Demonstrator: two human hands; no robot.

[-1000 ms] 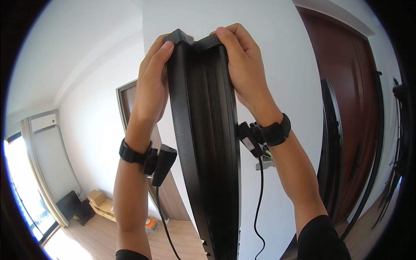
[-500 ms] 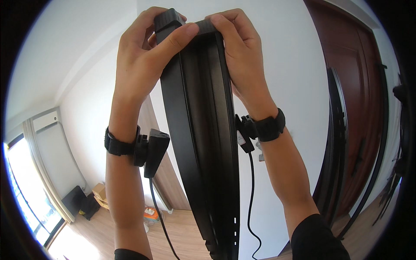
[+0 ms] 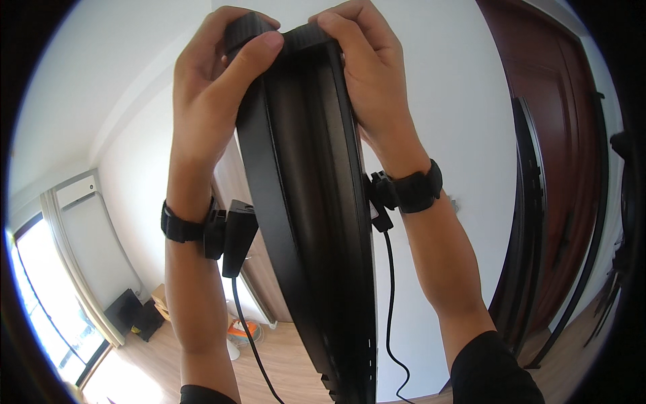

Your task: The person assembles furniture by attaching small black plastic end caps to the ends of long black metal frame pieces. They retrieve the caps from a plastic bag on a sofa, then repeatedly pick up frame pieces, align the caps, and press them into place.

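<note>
A long black metal post (image 3: 309, 175) with a channel down its face stands tall in front of me. Two dark ribbed end caps, a left cap (image 3: 247, 28) and a right cap (image 3: 311, 39), sit at its top. My left hand (image 3: 214, 87) wraps the top left corner, its thumb lying along the left cap's near side. On the top right corner my right hand (image 3: 371, 74) is closed, thumb on the edge of the right cap and fingers behind, partly hidden. Each wrist wears a black strap with a small cabled device, one left device (image 3: 238, 236) and one right device (image 3: 381, 202).
Dark long panels (image 3: 528, 222) lean by a reddish-brown door (image 3: 555, 148) at the right. A white wall (image 3: 444, 101) rises behind the post. At the far left are a bright window (image 3: 50, 296), a curtain (image 3: 70, 269) and boxes (image 3: 160, 299) on the wooden floor (image 3: 182, 363).
The post's top and both hands have shifted slightly left, and the post has turned a little. My left thumb has drawn back leftward from the right cap.
</note>
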